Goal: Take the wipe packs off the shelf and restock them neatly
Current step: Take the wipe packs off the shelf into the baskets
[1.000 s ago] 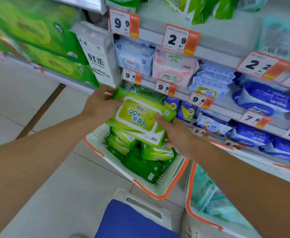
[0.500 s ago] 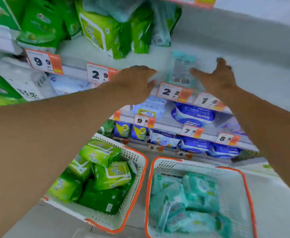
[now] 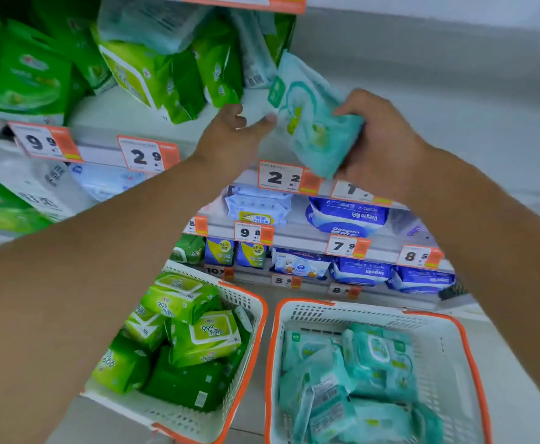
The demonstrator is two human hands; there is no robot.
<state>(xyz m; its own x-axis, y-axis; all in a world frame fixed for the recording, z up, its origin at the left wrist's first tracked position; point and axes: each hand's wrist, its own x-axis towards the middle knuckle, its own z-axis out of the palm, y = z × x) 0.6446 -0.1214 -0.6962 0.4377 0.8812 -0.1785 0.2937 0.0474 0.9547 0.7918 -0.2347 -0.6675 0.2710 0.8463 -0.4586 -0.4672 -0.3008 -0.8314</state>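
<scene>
A view from a person's head, looking forward and down along two bare forearms that reach toward a shop shelf (image 3: 422, 100) of wipes. The right hand (image 3: 380, 139) grips a pale teal wipe pack (image 3: 313, 123), fingers and thumb curled round its right end, so the pack hangs tilted in the air just in front of the shelf, above a price tag (image 3: 286, 177) reading 2.2. The left hand (image 3: 230, 136) is beside the pack's left edge; its thumb tip touches or nearly touches that edge, and the other fingers are loosely curled with nothing in them. Whether the thumb truly presses the pack cannot be told. To the left on the same shelf level stand green wipe packs (image 3: 153, 75), upright and leaning, some with paler teal packs behind them. Along the shelf edge sit further orange and white price tags, reading 9.9 and 2.9. Lower shelves hold blue and white wipe packs (image 3: 348, 216) in rows. On the floor below the arms are two white baskets with orange rims, side by side and nearly touching. The left basket (image 3: 256, 315) holds a loose heap of bright green wipe packs, some lying flat, some on edge. The right basket (image 3: 448, 341) holds a jumble of teal packs (image 3: 374, 363) like the one in the hand, piled toward its left and near side
</scene>
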